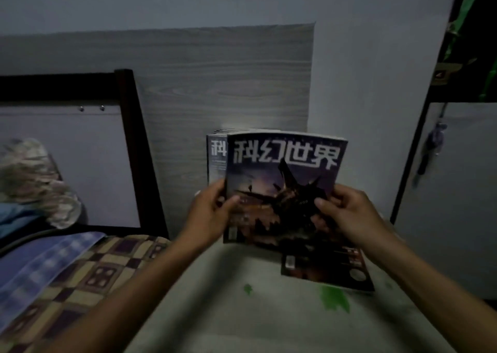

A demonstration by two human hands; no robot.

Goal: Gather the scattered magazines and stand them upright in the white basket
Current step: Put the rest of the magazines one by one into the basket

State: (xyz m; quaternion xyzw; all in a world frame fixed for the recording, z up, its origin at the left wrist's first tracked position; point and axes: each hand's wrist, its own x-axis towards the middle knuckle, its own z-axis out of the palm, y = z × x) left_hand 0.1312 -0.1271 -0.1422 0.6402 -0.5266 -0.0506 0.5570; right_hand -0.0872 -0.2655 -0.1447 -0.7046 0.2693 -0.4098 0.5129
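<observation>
A magazine (285,186) is being held upright by both hands, the left hand (212,213) pinching its left edge and the right hand (347,215) its right edge, long axis vertical. Other upright magazines (216,156) are standing just behind it; the basket itself is hidden. Another magazine (328,269) is lying flat on the desk (242,312), nearer the right hand.

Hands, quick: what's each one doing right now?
Left hand: closed on the upright magazine, left edge.
Right hand: closed on the same magazine, right edge.
</observation>
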